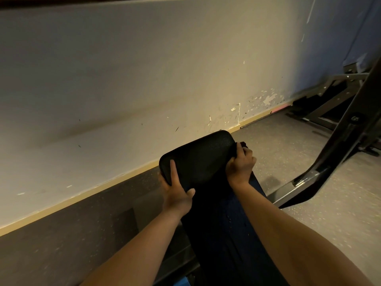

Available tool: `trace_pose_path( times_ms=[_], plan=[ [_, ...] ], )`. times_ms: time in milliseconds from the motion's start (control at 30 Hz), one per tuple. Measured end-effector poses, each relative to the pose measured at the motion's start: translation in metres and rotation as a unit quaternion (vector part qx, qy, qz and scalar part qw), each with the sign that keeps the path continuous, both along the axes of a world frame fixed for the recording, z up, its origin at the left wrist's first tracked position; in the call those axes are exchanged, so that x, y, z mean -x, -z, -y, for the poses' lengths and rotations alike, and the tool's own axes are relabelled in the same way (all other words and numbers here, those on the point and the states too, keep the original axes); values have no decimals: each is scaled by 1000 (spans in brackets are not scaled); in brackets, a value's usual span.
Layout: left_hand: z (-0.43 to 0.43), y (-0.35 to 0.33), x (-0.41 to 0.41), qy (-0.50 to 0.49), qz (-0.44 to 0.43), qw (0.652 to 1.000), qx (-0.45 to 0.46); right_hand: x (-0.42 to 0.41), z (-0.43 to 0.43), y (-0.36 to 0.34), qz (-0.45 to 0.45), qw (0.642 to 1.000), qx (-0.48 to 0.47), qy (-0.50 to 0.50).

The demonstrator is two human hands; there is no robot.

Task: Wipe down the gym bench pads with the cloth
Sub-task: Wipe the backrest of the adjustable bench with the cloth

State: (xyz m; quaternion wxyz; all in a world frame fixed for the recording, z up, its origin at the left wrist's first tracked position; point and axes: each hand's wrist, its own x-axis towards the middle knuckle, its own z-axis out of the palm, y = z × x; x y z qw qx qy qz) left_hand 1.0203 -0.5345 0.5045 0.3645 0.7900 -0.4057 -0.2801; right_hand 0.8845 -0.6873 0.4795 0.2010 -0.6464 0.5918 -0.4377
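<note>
We see bench pad (198, 159) w/ long axis running away from us twd wall (144, 79), rounded end far. R hand (241, 162) at right edge nr far end, fingers curled round dark cloth (243, 144). L hand (177, 190) grips left edge. Pad top lies left of cloth; we judge next stroke goes leftward.

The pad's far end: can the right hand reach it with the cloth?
Probably yes: the right hand, gripping the cloth, is at the right edge of the pad, and nothing lies between it and that end.
</note>
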Motion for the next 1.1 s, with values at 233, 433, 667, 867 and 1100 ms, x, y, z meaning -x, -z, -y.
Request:
trace_pose_path(
  times_ms=[233, 433, 667, 867, 1100],
  plan=[
    [3, 6, -4, 10, 17, 1000, 7, -71, -50, -12, -91, 964, 125, -217],
    [1, 10, -12, 28, 19, 999, 12, -29, -53, 11, -207, 935, 169, -233],
    [-2, 2, -3, 15, 9, 1000, -11, 35, -39, 41, -2, 999, 7, 35],
    [0, 5, -5, 17, 5, 1000, 3, -30, -35, 0, 14, 999, 12, -27],
    [7, 14, -8, -28, 25, 997, 70, -78, -53, -21, -186, 934, 165, -257]
  ],
)
